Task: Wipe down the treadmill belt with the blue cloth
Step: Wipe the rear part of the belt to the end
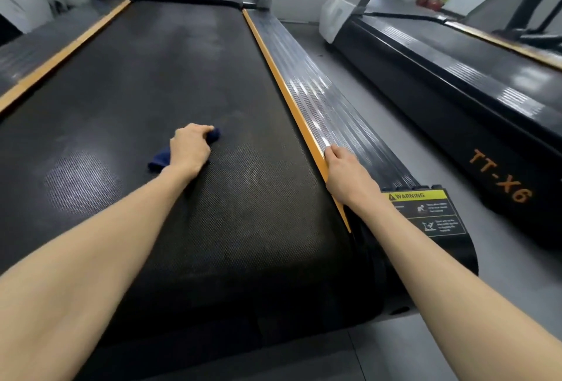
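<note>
Forearms reach out from the near edge. The left hand (pixel 190 149) presses the blue cloth (pixel 159 161) onto the treadmill belt (pixel 158 70) near its middle, fingers (pixel 202 130) curled round the bunched cloth, likely for rubbing pressure. The right hand (pixel 346 172) rests on the side rail (pixel 328 106), fingers laid along it and holding nothing, probably bracing the lean. A pale patch (pixel 82 183) lies left of the cloth. A second treadmill (pixel 456 82) stands well apart; nothing blocks the belt ahead.

Both forearms (pixel 91 259) bare right to the frame edge. Left hand (pixel 190 149) above the treadmill belt (pixel 167 76), right hand (pixel 346 172) just right of it: bare too.
</note>
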### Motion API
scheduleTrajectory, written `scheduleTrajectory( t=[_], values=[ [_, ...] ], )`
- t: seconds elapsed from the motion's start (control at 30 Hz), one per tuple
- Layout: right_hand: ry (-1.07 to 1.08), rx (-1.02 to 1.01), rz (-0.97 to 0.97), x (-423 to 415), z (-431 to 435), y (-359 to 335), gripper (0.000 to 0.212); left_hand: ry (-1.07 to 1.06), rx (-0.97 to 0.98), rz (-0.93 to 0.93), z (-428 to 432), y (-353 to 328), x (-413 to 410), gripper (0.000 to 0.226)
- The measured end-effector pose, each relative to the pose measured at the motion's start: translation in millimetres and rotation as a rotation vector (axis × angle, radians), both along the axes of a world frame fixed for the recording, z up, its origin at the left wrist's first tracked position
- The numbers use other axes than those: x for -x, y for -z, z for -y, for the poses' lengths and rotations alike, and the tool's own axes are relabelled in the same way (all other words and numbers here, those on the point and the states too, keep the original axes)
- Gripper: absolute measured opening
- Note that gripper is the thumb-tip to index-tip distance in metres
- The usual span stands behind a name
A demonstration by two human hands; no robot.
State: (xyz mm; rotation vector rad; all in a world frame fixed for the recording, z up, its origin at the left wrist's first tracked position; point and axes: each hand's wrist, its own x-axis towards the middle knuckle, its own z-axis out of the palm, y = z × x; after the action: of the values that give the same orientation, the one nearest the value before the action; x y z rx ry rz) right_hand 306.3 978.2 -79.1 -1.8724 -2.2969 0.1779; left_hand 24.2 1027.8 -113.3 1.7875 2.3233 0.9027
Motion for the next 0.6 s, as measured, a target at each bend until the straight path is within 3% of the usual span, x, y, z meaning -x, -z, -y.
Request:
scheduleTrajectory(
  t=[0.17,0.27,0.37,0.5,0.6],
  values=[
    [0.004,0.011,0.041,0.4,1.1,-3.6,0.054,0.655,-0.067,0.010,64.9,-2.4,-72.3,0.031],
    [-0.007,-0.031,0.100,1.4,3.6,-3.7,0.049,0.836,-0.054,-0.034,100.3,-2.0,-80.7,0.033],
    [0.009,-0.070,0.150,2.1,5.6,-5.7,0.042,0.745,-0.023,-0.130,97.0,-3.9,-64.6,0.037],
    [0.012,-0.119,0.230,5.3,8.6,-4.3,0.039,0.176,0.040,0.059,91.1,-6.5,-48.6,0.039],
    [-0.006,-0.231,0.174,11.7,18.7,-3.0,0.040,0.250,-0.001,0.082,125.4,-9.3,-93.7,0.035]
  ],
)
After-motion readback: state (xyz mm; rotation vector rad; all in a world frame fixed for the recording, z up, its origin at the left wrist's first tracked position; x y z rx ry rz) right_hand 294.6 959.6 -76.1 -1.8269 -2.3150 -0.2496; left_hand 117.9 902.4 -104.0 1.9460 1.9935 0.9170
